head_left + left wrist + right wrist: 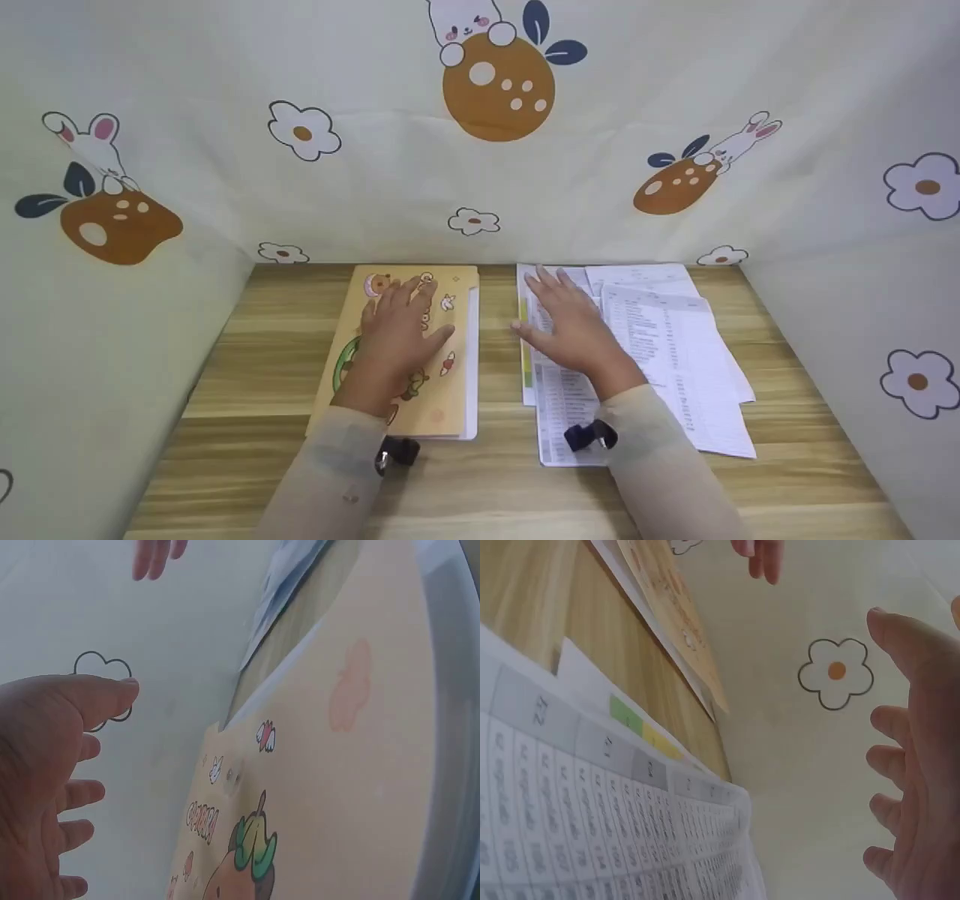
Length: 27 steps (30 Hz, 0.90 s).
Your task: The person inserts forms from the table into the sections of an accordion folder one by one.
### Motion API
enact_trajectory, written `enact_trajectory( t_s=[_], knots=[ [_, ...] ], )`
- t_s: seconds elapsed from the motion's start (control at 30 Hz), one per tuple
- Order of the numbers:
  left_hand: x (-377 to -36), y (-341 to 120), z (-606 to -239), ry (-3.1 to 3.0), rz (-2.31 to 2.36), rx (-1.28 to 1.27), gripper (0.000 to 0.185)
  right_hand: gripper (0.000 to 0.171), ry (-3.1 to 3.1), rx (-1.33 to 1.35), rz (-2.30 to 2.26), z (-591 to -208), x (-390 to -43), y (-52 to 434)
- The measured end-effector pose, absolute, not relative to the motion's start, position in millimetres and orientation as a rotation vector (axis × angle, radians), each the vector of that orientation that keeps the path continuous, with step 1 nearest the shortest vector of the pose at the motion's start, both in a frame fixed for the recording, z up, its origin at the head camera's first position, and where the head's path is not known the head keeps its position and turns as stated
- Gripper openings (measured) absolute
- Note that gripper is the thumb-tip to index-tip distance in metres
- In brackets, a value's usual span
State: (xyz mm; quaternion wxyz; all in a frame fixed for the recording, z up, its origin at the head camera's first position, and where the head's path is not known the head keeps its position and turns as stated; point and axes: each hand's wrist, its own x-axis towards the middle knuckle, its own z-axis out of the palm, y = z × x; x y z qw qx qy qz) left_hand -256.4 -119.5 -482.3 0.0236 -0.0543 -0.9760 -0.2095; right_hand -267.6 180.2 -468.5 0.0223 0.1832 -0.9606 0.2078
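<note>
Folder and papers apart, bare wood strip between.

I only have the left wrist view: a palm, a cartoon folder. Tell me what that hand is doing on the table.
Observer: The left hand hovers over or rests on the cartoon folder, fingers spread.
Operator: Report the other hand.
Observer: The right hand is spread over the printed sheets, right of the folder.
Operator: Describe those sheets.
Observer: Several overlap loosely, fanned out on the wooden table; they carry printed tables.
</note>
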Motion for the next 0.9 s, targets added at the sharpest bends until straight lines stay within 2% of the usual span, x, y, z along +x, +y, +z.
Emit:
enact_trajectory(
  t_s=[0.37,0.9],
  knots=[
    [-255,-133,-487,-3.072,-0.597,-0.202,0.087,0.090,-3.027,0.747,0.557,-483,-273,134],
    [-263,-129,-497,-3.172,-0.747,-0.347,0.080,0.090,-3.140,0.916,0.517,-504,-272,120]
  ],
)
